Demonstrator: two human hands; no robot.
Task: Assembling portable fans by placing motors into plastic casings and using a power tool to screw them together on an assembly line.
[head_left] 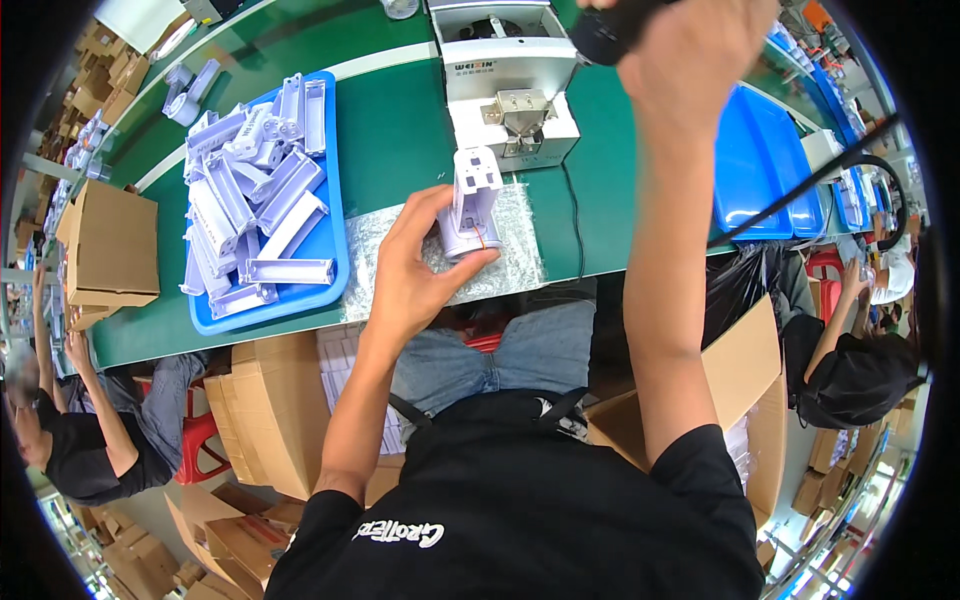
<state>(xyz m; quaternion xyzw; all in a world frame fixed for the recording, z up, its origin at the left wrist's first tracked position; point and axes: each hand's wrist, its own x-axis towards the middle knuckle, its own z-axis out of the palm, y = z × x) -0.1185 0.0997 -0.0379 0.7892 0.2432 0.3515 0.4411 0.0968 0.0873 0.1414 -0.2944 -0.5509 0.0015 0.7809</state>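
My left hand (420,265) gripped white plastic part (472,205) upright on foam mat (510,262); right hand (690,50) closed round black tool (610,30) (raised high).

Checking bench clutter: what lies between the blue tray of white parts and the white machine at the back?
In the head view, only bare green bench top lies between the blue tray and the white machine.

the white plastic housing (472,205) i hold stands upright just above the middle of the frame, on a clear bubble-wrap mat (520,262) on the green table. it has a rounded lower body and a squarish top with small openings. the black tool (612,28) sits at the top edge, gripped from above.
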